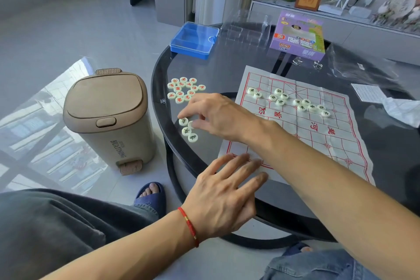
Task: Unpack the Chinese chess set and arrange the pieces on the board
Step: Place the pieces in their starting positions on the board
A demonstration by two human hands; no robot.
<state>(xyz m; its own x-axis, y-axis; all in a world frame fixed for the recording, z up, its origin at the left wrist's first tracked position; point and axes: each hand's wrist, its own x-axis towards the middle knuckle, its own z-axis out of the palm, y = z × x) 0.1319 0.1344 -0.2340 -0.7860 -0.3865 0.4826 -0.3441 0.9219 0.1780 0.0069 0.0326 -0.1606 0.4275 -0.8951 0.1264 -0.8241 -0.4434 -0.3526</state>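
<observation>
Green-lettered pieces [288,100] loose on cloth board [295,125], unaligned; red pile [185,90] untouched on table [227,70]. Right hand [218,116] pinching a piece from small cluster [189,130]; left hand [225,193] flat, fingers straight, steadying board.

Bright, even daylight throughout; window panes reflect as pale patches on the glossy floor tiles [45,125] at left, and the dark glass table [227,70] carries soft sheen with faint reflections along its rim. Shadows are weak and diffuse, seen only just under the left hand [225,195] and right hand [216,116]. Wide-angle distortion bows the table edge and stretches the frame borders; the shelf [341,11] at upper right is soft, and both hands show slight motion blur at the fingertips.
</observation>
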